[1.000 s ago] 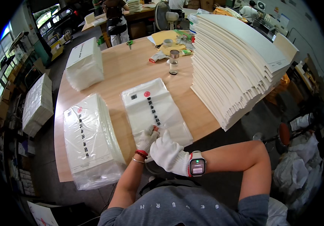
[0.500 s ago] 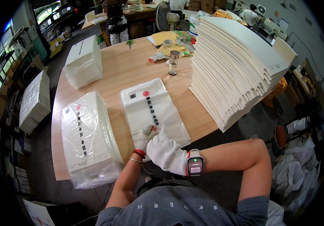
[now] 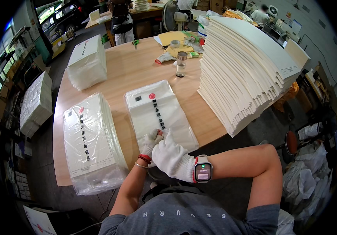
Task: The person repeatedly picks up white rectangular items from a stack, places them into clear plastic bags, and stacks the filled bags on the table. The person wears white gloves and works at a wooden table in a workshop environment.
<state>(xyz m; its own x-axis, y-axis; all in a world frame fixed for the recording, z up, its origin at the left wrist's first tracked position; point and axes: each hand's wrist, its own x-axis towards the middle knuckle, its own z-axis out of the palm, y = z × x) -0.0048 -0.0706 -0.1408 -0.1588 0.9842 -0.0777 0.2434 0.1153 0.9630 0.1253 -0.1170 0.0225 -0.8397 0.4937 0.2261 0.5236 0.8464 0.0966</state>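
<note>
A flat pile of clear plastic bags, printed with a red round mark and a column of black characters, lies on the table in front of me. My left hand, in a white glove with bare fingertips showing, rests over its near part, fingers curled. Pressed close against it is my right hand, also in a white glove, with the fingers bent in and one digit pointing up. What lies between the two hands is hidden. On my right wrist sits a watch; a red bracelet circles the left.
Left of the bags stands a stack of bagged papers, with another plastic-wrapped stack behind. A tall fanned stack of cream sheets leans at right. Farther back are a glass bottle, green scissors and a tape roll.
The hands hold nearly the same pose beside each other. The view has shifted very slightly; nothing on the table has visibly moved.
</note>
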